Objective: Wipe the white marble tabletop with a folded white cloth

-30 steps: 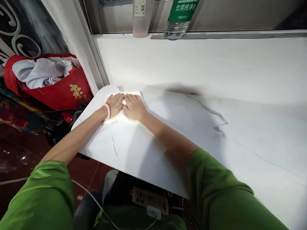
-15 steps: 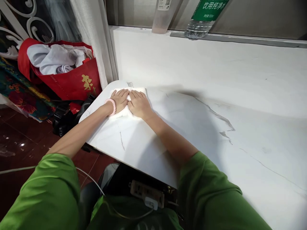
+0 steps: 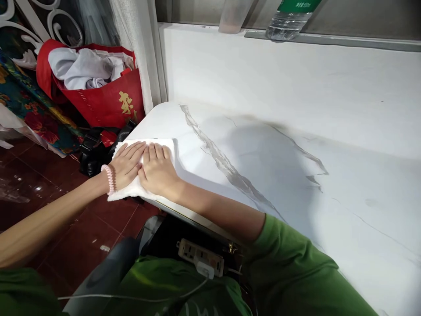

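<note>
A folded white cloth [image 3: 164, 151] lies at the left end of the white marble-patterned table [image 3: 210, 127], partly past its near left edge. My left hand [image 3: 126, 166] rests flat on the cloth's left half, fingers stretched out, a pink coiled band [image 3: 108, 179] around the wrist. Beside it, my right hand [image 3: 158, 171] presses flat on the cloth's right half with fingers extended. The two hands touch or nearly touch at the thumbs. Neither hand grips the cloth; the part under the palms is hidden.
A red bag [image 3: 108, 98] stuffed with pale fabric stands left of the table, near a black strapped item [image 3: 90, 153]. A water bottle [image 3: 289, 24] and a translucent cup [image 3: 233, 17] stand on the back ledge. Below the front edge is a power strip [image 3: 194, 254] with a plugged-in white charger [image 3: 205, 268].
Both hands have slid the cloth from the table's far left corner toward me and leftward, to the near left edge. The grey vein in the tabletop is now uncovered. The view has shifted slightly.
</note>
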Available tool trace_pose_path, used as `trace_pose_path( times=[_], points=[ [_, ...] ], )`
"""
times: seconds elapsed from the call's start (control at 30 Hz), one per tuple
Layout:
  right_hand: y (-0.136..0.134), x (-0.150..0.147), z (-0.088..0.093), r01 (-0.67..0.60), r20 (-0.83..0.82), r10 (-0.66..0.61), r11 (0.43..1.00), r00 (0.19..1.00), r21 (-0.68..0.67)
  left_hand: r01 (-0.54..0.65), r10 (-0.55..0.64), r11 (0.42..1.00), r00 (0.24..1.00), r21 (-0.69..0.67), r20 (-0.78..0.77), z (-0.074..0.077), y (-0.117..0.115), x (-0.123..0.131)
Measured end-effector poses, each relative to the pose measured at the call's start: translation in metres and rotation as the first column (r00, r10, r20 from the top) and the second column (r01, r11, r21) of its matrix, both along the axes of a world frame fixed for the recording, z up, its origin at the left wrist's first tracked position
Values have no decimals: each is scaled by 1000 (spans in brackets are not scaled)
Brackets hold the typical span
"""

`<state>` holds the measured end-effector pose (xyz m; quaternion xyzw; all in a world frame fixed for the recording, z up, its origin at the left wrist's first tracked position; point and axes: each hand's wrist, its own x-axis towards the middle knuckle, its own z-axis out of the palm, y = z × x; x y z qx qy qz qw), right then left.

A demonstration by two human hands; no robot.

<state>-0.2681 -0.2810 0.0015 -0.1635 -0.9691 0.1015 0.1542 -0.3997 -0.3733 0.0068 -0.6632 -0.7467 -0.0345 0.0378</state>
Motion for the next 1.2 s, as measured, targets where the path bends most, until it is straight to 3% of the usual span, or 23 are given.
trace_pose_path(
  times=[0.07,0.17,0.33,0.53,0.7,0.8,0.97,1.1,1.2],
  points=[
    [5,-6,0,-15,-16,15,1000,1000,13,-12,12,1000,1000,-12,1,1,4,-4],
    [29,-21,-3,-19,-57,20,999,998,33,-40,40,998,999,-48,5,4,28,-16],
    [100,-56,-9,16,-65,-14,1000,998,21,-66,67,996,998,-68,18,3,104,-46],
    [183,-82,-19,147,-94,-144,989,985,24,-17,21,996,999,-82,46,5,203,-71],
    [220,-90,-26,226,-123,-222,974,967,19,33,-29,998,997,-52,75,2,251,-83],
    [223,-89,-27,246,-118,-242,969,963,23,46,-44,998,997,-33,66,0,258,-86],
    [207,-71,-22,248,-108,-245,968,964,20,41,-39,997,998,-58,43,-1,244,-71],
    [184,-38,-17,229,-64,-227,973,972,26,34,-33,998,999,-62,29,0,216,-38],
    [157,-2,-13,189,-30,-188,981,982,34,42,-41,997,999,-58,20,1,181,-1]
  ],
)
